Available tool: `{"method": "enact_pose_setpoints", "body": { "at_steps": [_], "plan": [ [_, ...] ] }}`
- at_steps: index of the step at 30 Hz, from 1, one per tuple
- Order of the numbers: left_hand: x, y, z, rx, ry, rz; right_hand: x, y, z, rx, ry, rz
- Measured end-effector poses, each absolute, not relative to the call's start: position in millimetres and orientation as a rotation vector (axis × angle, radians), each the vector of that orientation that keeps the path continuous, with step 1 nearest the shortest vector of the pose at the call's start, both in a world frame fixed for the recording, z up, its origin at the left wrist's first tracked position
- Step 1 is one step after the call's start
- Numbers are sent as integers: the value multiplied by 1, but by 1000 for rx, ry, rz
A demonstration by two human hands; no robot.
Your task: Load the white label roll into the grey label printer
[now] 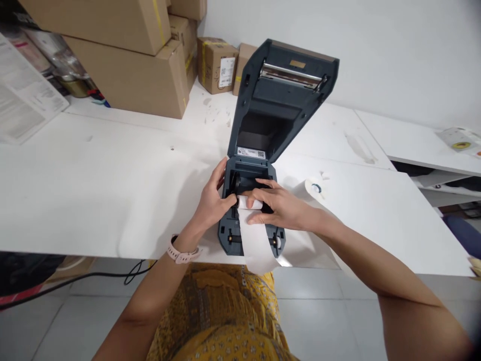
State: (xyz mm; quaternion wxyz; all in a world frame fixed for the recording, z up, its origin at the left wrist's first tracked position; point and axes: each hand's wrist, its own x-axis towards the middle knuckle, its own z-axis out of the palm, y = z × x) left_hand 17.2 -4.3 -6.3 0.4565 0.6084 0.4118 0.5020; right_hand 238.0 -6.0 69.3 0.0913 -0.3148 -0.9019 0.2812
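A dark blue-grey label printer (251, 168) stands on the white table with its lid (287, 98) raised and tilted back. In its bay sits a small white paper roll (255, 204), and a loose strip of paper (258, 245) runs from it over the front roller and past the table edge. My left hand (212, 198) grips the printer's left side wall, its thumb inside the bay by the roll's left end. With its fingers bent around the roll, my right hand (276, 205) hides the roll's right end.
A larger white label roll (315, 189) lies right of the printer, its strip trailing under my right arm. Cardboard boxes (131, 75) are stacked at the back left, and a smaller box (216, 65) stands behind the printer. A black cable (105, 275) hangs below the table's front edge.
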Motion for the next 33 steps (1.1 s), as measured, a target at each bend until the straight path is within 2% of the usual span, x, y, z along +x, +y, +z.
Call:
{"method": "enact_pose_setpoints", "body": {
  "at_steps": [10,18,33],
  "plan": [
    [18,-3,-8,1551,1000,1253,235,-17,68,-1064,-2665,740],
    [18,-2,-8,1571,996,1273,237,-21,57,-989,-2612,680],
    [17,0,-14,1589,1001,1273,246,-28,69,-969,-2654,781]
  ]
}}
